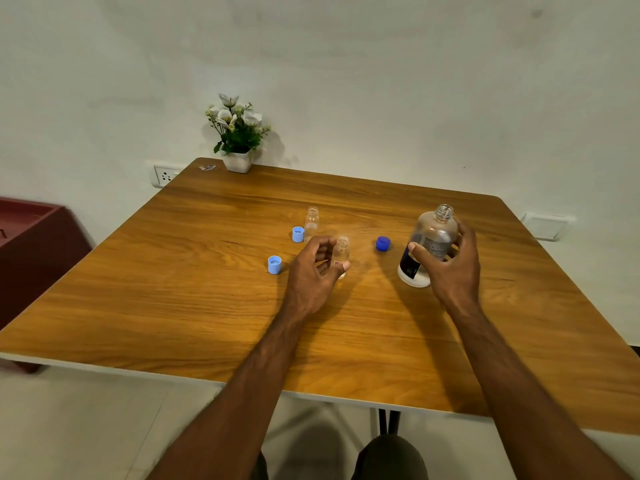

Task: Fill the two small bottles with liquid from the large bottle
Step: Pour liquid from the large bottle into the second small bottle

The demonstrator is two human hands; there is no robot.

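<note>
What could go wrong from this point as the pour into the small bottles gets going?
1. The small bottles have narrow necks, so liquid from the large bottle could miss and spill on the table.
2. The left hand curls beside the near small bottle without clearly gripping it, so it might tip.
3. The right hand may nudge the dark blue cap.

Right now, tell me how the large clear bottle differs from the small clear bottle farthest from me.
The large clear bottle with the dark label is much bigger than the small clear bottle at the back. The large one leans and is gripped by the right hand; the small one stands upright, untouched. The large one holds liquid at its base; the small one looks empty. Both are uncapped and transparent.
</note>
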